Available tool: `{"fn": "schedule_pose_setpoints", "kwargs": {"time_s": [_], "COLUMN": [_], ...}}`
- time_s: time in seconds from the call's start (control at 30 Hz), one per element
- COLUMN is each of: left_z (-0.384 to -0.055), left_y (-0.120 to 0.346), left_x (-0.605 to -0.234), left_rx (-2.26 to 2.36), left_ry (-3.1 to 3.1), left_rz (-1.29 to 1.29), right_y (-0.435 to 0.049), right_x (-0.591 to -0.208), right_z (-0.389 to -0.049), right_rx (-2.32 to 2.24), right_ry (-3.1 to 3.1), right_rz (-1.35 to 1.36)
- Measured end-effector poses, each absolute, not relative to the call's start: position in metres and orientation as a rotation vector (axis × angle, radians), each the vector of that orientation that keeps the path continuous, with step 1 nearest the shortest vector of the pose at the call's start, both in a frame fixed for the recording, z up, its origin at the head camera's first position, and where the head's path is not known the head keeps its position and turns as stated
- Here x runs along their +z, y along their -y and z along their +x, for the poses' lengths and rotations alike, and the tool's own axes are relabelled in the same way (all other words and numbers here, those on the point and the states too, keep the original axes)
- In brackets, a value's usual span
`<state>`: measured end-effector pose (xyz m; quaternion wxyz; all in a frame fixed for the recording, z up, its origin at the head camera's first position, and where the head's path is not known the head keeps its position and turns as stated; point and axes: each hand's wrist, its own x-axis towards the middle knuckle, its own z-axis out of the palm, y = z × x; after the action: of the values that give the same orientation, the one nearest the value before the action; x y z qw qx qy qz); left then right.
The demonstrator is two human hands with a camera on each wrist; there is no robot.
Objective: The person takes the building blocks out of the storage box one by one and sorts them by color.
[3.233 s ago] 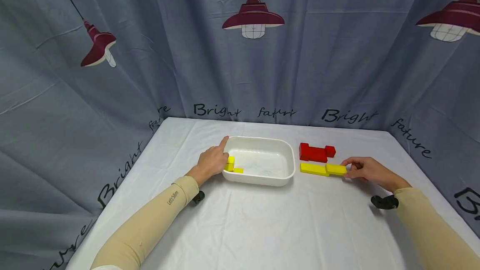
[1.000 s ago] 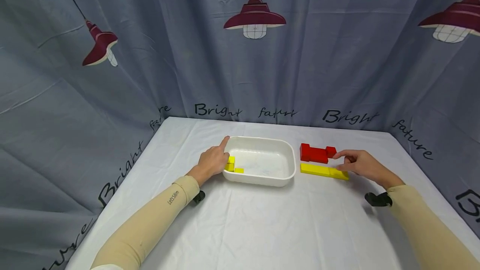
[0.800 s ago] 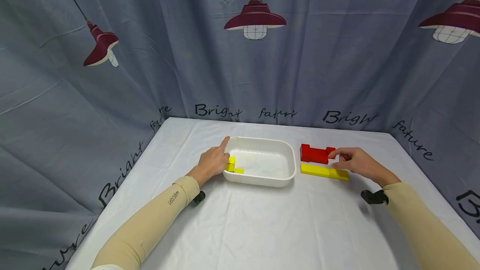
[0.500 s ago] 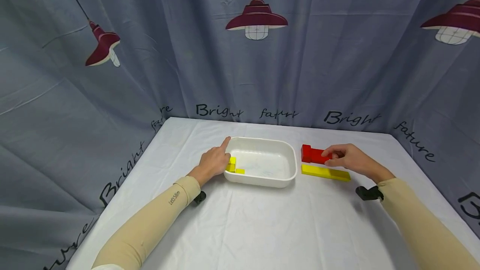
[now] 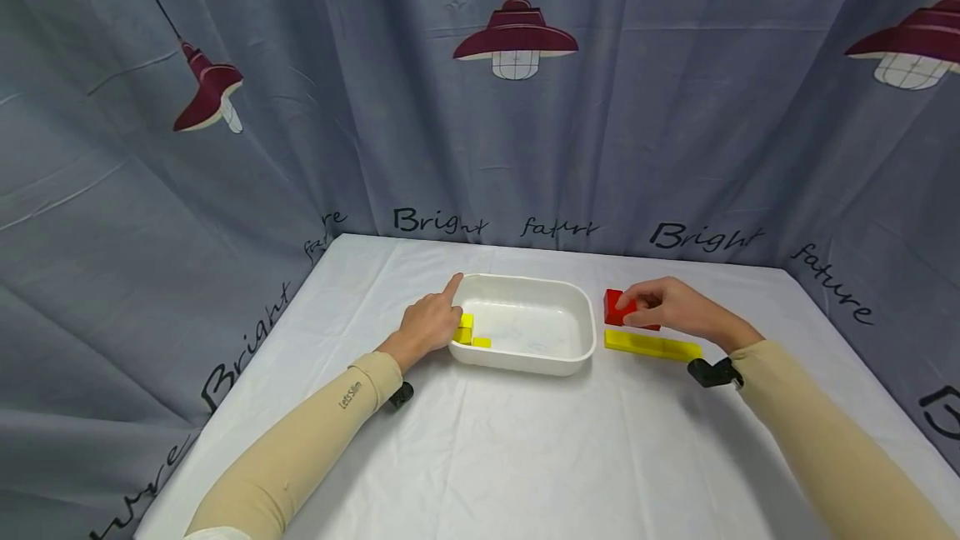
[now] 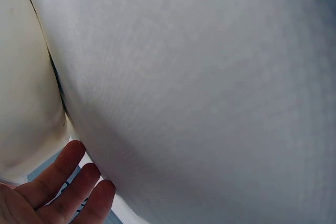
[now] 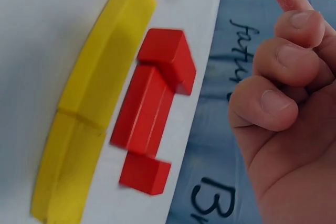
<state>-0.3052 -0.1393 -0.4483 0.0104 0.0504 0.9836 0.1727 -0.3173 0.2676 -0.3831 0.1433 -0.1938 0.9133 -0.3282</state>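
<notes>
My left hand (image 5: 427, 323) holds the left end of a white tray (image 5: 525, 367), index finger stretched along the rim. In the left wrist view three fingers (image 6: 68, 184) lie outside the tray wall (image 6: 31, 103). Small yellow blocks (image 5: 465, 327) sit in the tray's left end. My right hand (image 5: 667, 307) hovers over the red blocks (image 5: 613, 307), its fingers loosely bent. The right wrist view shows that hand (image 7: 294, 108) with nothing visible in it, apart from the upright red block (image 7: 165, 51), the long red block (image 7: 142, 111) and the red cube (image 7: 147, 174).
Two long yellow blocks (image 5: 652, 345) lie end to end in front of the red ones, right of the tray. A white cloth (image 5: 525, 448) covers the table. Behind it hangs a grey-blue curtain (image 5: 420, 132) printed with lamps.
My right hand first straightened the right yellow block into line with its neighbour, then let go. It moved left and away from me over the red blocks. My left hand stayed on the tray.
</notes>
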Motion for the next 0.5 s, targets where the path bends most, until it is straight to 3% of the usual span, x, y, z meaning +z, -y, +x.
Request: {"fn": "schedule_pose_setpoints", "kwargs": {"time_s": [0.5], "left_z": [-0.305], "left_y": [0.139], "left_x": [-0.448], "left_rx": [0.541], "left_ry": [-3.068], "left_rz": [0.151], "right_y": [-0.227], "right_x": [-0.369], "right_z": [-0.328], "right_rx": [-0.919], "right_ry": [-2.518], "right_rz": [-0.692]}}
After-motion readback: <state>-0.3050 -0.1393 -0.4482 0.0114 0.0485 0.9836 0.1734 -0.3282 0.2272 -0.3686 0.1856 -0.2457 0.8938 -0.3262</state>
